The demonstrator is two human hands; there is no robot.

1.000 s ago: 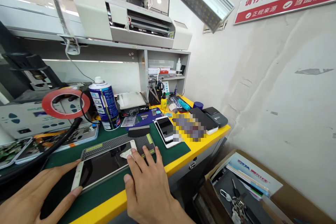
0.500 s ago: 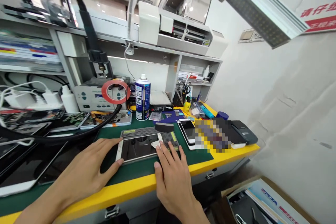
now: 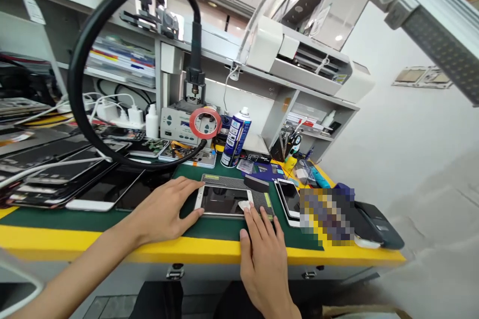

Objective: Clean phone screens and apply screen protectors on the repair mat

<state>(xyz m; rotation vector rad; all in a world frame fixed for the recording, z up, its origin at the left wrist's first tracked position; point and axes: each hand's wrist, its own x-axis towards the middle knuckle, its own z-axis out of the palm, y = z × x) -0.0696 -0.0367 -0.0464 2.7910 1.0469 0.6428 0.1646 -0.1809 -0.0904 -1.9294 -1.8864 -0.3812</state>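
Note:
A white-framed phone (image 3: 224, 201) with a dark screen lies face up on a grey perforated pad (image 3: 266, 187). My left hand (image 3: 166, 209) holds its left end, with the thumb at the near corner and a finger at the far one. A small white wipe (image 3: 244, 205) lies on the screen's right end. The fingertips of my right hand (image 3: 265, 254) press on the wipe, while the other fingers spread over the phone's right edge and the pad. A dark grey bar-shaped piece (image 3: 256, 183) rests on the pad behind the phone.
A blue spray can (image 3: 235, 137) and a red tape ring (image 3: 205, 123) stand behind the pad. Other phones (image 3: 290, 197) lie to the right. Several screens (image 3: 107, 184) are stacked at left, under a looping black hose (image 3: 75, 75). The yellow table edge (image 3: 209, 248) runs in front.
The view has swung to the left, so the scene sits farther right. Both hands keep nearly the same places on the phone, and the wipe stays at the screen's right end.

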